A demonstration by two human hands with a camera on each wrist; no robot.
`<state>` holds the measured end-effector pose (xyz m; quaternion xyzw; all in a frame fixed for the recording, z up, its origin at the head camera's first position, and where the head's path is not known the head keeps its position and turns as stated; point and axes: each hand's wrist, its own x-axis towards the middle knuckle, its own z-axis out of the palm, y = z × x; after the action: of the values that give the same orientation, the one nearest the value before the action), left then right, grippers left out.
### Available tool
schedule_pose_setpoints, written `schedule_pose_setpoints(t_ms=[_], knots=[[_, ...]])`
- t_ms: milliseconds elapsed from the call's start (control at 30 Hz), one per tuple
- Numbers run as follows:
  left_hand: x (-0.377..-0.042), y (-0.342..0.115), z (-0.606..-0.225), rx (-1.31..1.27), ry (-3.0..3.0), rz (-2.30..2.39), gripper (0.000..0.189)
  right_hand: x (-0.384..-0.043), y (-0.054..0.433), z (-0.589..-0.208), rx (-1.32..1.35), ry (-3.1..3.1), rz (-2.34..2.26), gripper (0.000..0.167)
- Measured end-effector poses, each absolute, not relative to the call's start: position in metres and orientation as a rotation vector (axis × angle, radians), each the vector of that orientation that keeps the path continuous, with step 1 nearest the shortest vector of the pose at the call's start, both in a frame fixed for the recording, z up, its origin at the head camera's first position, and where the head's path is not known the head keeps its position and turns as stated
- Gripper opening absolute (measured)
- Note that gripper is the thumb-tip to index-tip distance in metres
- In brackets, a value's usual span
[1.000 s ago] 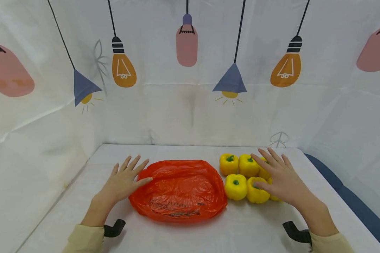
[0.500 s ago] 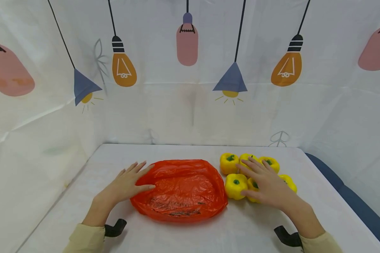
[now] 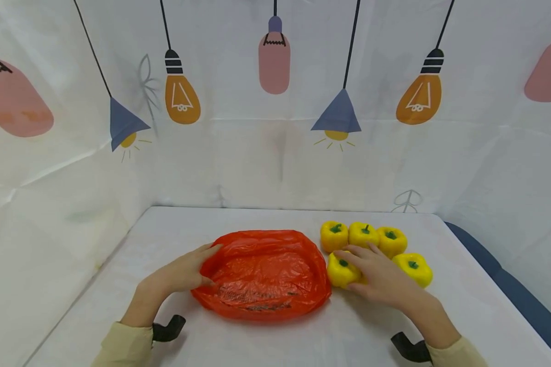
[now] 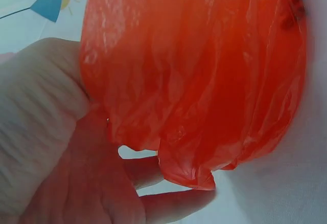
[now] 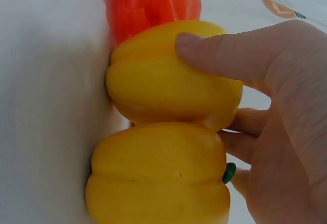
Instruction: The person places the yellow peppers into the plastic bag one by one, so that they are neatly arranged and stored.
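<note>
A red plastic bag (image 3: 266, 272) lies puffed on the white table, its top sunken and dark print near its front. My left hand (image 3: 179, 272) is at the bag's left side, fingers and thumb bent round its edge; through the thin red film (image 4: 204, 70) part of the hand shows in the left wrist view. My right hand (image 3: 381, 275) holds a yellow bell pepper (image 3: 342, 272) just right of the bag, thumb (image 5: 225, 55) on one side and fingers behind. Another yellow pepper (image 5: 158, 178) with a green stem sits beside it, mostly under my right hand in the head view.
Several more yellow peppers stand close by: a back row with one pepper (image 3: 334, 235) nearest the bag, and one pepper (image 3: 413, 269) to the right. A white curtain with printed lamps (image 3: 183, 99) hangs behind the table (image 3: 257, 346). Something dark blue (image 3: 514, 285) is beyond the right edge.
My right hand has moved left and down from above the peppers onto the one nearest the bag. My left hand has come down from beside the bag and bent round its left edge.
</note>
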<state>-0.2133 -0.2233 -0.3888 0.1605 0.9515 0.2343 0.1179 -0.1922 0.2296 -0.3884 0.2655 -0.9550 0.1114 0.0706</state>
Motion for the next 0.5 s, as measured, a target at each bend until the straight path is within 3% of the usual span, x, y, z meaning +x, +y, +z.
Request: schedule_pose_setpoints(t_ms=[500], knots=[[-0.2071, -0.2191, -0.3813, 0.495, 2.799, 0.723, 0.088, -0.1941, 0.2190, -0.3848, 0.812, -2.804, 0.447, 0.065]])
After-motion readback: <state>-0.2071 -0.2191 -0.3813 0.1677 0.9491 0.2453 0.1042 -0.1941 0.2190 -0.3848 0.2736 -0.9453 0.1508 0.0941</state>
